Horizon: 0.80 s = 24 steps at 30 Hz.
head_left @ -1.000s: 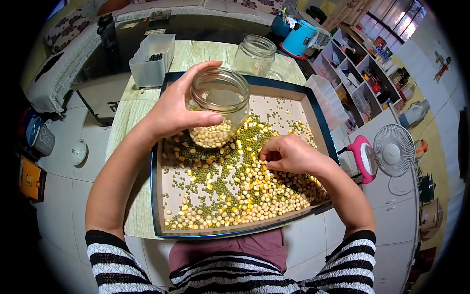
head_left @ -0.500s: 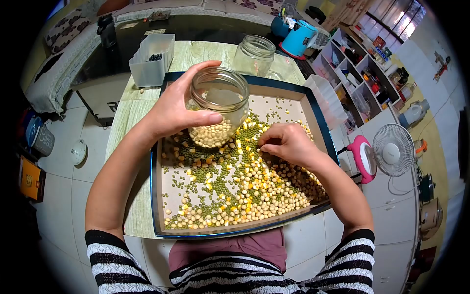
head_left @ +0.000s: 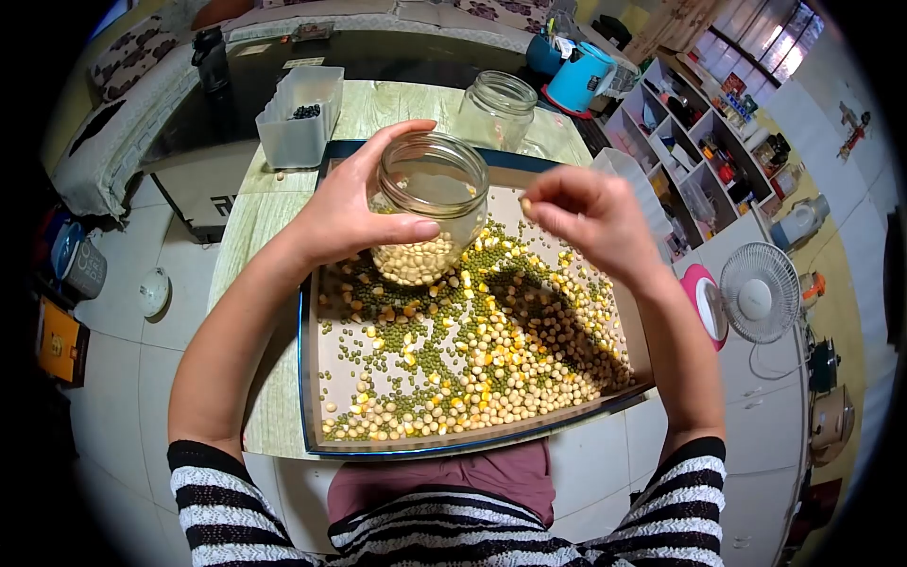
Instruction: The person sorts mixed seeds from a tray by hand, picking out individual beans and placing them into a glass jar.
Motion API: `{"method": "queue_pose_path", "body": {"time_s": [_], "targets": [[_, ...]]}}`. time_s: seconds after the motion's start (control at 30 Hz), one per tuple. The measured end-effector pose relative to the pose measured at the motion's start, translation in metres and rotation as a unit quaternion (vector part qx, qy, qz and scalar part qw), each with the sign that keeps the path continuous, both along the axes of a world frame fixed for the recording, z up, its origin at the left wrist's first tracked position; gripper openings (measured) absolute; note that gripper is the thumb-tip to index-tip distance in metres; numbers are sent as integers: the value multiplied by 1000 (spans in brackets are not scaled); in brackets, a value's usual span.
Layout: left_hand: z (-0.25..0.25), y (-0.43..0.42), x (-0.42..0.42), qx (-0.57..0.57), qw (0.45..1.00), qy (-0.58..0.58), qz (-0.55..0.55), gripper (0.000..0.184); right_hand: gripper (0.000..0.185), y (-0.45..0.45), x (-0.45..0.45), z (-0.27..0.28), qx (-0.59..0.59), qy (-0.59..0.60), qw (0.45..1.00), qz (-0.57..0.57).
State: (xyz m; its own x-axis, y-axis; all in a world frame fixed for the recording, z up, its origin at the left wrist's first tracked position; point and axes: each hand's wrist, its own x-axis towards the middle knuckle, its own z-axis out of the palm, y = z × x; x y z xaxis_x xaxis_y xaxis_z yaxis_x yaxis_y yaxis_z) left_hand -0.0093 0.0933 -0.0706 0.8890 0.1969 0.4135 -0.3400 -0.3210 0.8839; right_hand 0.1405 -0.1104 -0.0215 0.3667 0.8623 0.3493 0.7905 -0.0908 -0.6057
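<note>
My left hand (head_left: 354,213) is wrapped round a glass jar (head_left: 436,203), which is partly filled with pale soybeans (head_left: 416,260). The jar has no lid and tilts slightly over the shallow box. Raised to the right of the jar's mouth, my right hand (head_left: 595,219) pinches a soybean (head_left: 525,204) between thumb and fingertips. Below both hands, the dark-rimmed box (head_left: 307,378) holds a spread of green mung beans (head_left: 430,361), yellow corn kernels (head_left: 487,342) and many soybeans, thickest toward the right and front.
A second glass jar (head_left: 496,106) stands behind the box. At the back left, a clear plastic container (head_left: 283,132) holds dark beans (head_left: 305,111). Another translucent container (head_left: 631,184) sits by the right edge. A blue kettle (head_left: 578,76) and a white fan (head_left: 759,293) are farther off.
My right hand has risen from the beans in the box toward the jar's mouth, with a soybean in its fingertips. My left hand still holds the jar in nearly the same place.
</note>
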Motion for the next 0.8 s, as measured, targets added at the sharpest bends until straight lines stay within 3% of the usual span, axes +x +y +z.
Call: {"method": "queue_pose_path", "body": {"time_s": [0.13, 0.23, 0.33, 0.37, 0.47, 0.5, 0.6, 0.67, 0.8], "targets": [[-1, 2, 1, 7, 1000, -5, 0, 89, 14, 32, -18, 28, 92, -50, 993, 59], [0, 1, 1, -4, 1000, -6, -8, 89, 15, 54, -21, 19, 88, -128, 984, 86], [-6, 3, 4, -16, 999, -25, -18, 90, 17, 53, -23, 18, 52, -129, 988, 61], [-4, 1, 3, -17, 999, -24, -18, 90, 17, 49, -23, 14, 96, -119, 987, 55], [1, -1, 0, -14, 999, 30, 10, 99, 13, 23, -20, 10, 91, -105, 990, 9], [0, 0, 1, -5, 1000, 13, 4, 93, 9, 14, -18, 2, 75, -68, 995, 5], [-2, 3, 1, 9, 1000, -7, 0, 87, 9, -13, -10, -24, -119, 19, 991, 65], [-2, 2, 2, 16, 1000, -9, 1, 87, 12, -22, -11, -36, -194, -6, 977, 89], [-1, 0, 1, 0, 1000, -4, 0, 89, 15, -24, -12, -52, -221, 4, 970, 101]]}}
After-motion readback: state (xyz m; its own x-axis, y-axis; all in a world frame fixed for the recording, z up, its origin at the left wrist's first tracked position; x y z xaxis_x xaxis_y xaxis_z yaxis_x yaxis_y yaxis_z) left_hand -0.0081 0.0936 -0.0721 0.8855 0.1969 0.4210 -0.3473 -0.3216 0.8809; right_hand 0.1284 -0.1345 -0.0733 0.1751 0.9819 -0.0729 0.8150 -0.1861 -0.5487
